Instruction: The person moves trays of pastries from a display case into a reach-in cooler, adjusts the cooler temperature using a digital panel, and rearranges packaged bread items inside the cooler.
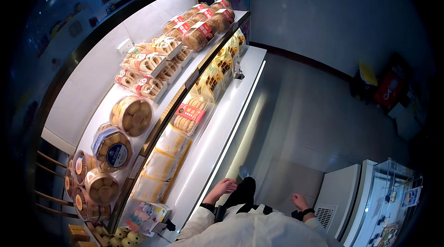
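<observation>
My left hand hangs near the front edge of the lower white display shelf, holding nothing, its fingers loosely bent. Farther right, my right hand is over the floor, half curled, with nothing visible in it; its fingers are too small to make out well. Nearest my left hand on the lower shelf are white-and-yellow packets in a row and a clear tray of cookies with a red label. Yellow printed bags stand beyond them. Neither hand touches any goods.
The upper shelf carries round cookie tubs, boxed ring biscuits and red-labelled clear packs. A glass display case stands at right. Various items, including a red box, sit by the far wall. Round yellow goods lie at bottom left.
</observation>
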A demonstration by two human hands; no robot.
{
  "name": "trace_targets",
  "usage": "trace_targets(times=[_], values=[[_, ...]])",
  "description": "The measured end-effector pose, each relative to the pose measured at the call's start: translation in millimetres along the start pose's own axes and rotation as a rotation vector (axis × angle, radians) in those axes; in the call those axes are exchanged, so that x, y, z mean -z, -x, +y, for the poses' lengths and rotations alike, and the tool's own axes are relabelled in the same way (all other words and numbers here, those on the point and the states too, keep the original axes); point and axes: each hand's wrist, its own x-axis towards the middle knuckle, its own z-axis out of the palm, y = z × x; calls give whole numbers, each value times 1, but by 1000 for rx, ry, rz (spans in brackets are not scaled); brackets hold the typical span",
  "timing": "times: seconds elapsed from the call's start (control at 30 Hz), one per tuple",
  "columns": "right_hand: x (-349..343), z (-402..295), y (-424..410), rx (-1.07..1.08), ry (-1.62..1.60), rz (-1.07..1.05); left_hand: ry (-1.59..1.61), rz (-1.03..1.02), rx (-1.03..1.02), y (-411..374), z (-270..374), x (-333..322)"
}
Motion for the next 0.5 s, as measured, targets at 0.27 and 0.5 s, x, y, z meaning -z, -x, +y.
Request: trace_targets(times=[0.27, 0.5], values=[[52, 71, -47, -179, 581, -264, -42, 104, 24, -157, 76, 41], [135, -10, -225, 57, 819, -120, -475, 165, -279, -247, 223, 38]])
